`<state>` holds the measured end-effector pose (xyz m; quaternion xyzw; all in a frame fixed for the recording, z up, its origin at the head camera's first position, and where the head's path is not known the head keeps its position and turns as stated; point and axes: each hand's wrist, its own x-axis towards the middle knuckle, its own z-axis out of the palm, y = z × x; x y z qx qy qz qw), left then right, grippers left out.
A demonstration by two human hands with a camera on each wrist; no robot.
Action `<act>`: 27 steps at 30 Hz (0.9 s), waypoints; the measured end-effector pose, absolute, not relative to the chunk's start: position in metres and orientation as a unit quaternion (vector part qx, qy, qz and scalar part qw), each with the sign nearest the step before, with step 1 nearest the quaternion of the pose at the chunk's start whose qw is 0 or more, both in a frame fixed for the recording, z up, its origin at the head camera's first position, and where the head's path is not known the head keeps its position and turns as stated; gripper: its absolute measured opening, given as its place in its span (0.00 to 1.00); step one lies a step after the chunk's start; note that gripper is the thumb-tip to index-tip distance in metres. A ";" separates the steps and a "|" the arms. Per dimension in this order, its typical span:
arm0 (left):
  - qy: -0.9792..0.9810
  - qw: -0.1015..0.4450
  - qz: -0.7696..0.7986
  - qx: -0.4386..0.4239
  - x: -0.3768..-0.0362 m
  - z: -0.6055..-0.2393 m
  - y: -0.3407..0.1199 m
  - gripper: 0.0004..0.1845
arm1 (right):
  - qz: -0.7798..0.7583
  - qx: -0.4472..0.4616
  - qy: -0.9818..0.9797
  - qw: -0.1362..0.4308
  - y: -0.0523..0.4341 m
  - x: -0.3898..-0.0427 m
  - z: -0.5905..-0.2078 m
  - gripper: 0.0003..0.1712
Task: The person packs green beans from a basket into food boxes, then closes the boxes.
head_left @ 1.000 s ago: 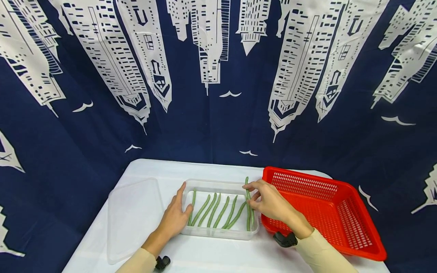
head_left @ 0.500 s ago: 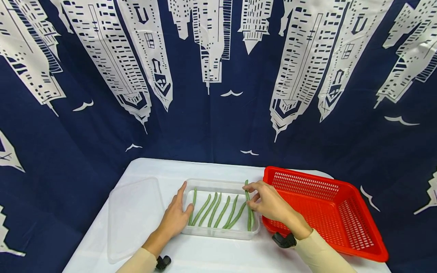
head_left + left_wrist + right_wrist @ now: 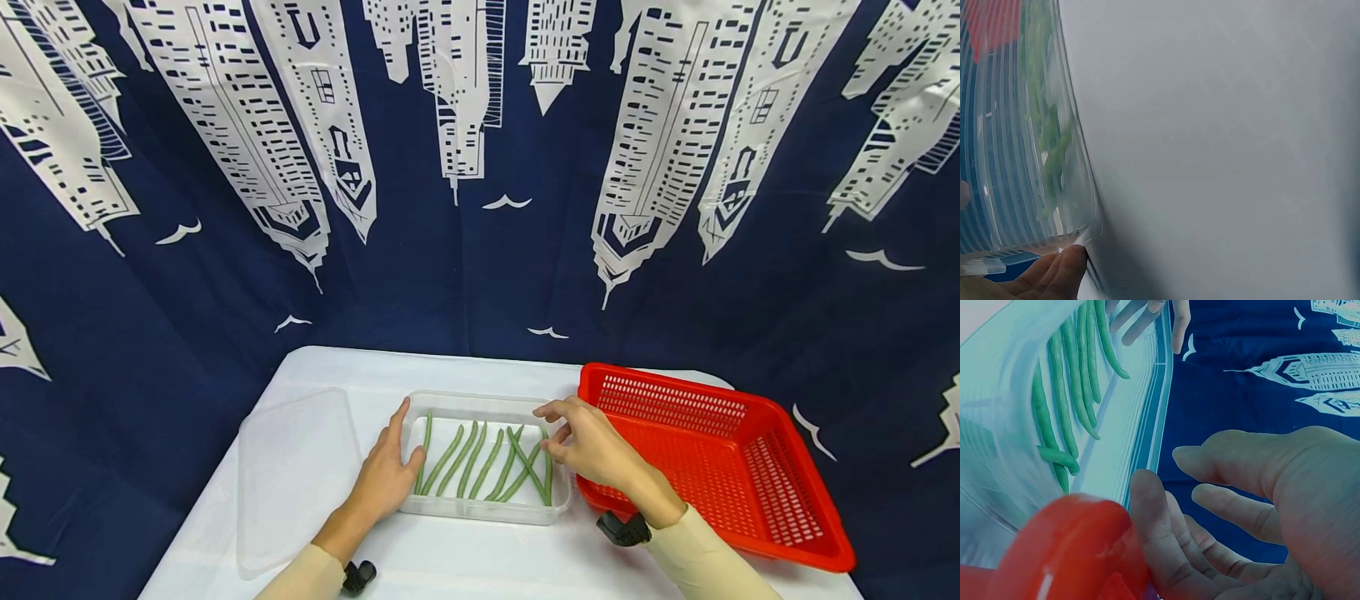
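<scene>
Green beans (image 3: pixel 491 462) lie side by side in a clear plastic container (image 3: pixel 480 513). Toward the right end, one bean (image 3: pixel 527 468) lies slanted across others. My left hand (image 3: pixel 386 475) holds the container's left end, its thumb over the rim and fingers along the outside; in the left wrist view, fingertips (image 3: pixel 1072 262) meet a lower corner. Above the container's right end, my right hand (image 3: pixel 592 446) hovers with curved, parted fingers and nothing between them. The right wrist view shows the same gap between thumb and fingers.
A red perforated basket (image 3: pixel 712 467) stands right of the container, close to my right forearm. To the left lies a flat translucent lid (image 3: pixel 296 483) on the white table (image 3: pixel 465 567). A dark blue patterned cloth (image 3: pixel 457 275) hangs behind.
The bean pinched in my right hand has dropped, its upper end tipping left across other beans. My right fingers now hold nothing. The left hand stays in place.
</scene>
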<state>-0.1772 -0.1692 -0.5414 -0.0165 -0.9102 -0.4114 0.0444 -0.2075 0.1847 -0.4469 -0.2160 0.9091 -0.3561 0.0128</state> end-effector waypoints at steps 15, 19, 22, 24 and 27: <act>-0.911 0.038 -0.411 -0.014 -0.176 -0.539 -0.168 0.46 | -0.340 -0.231 0.911 -0.003 0.177 -0.203 -0.450 0.20; -0.909 0.037 -0.414 -0.015 -0.177 -0.537 -0.168 0.46 | -0.341 -0.245 0.908 -0.006 0.171 -0.202 -0.451 0.20; -0.910 0.037 -0.414 -0.016 -0.178 -0.536 -0.168 0.46 | -0.344 -0.252 0.904 -0.005 0.164 -0.201 -0.452 0.19; -0.911 0.036 -0.411 -0.015 -0.178 -0.535 -0.168 0.46 | -0.344 -0.260 0.902 -0.006 0.158 -0.200 -0.453 0.19; -0.911 0.037 -0.410 -0.010 -0.178 -0.533 -0.168 0.46 | -0.343 -0.276 0.898 -0.012 0.148 -0.198 -0.455 0.19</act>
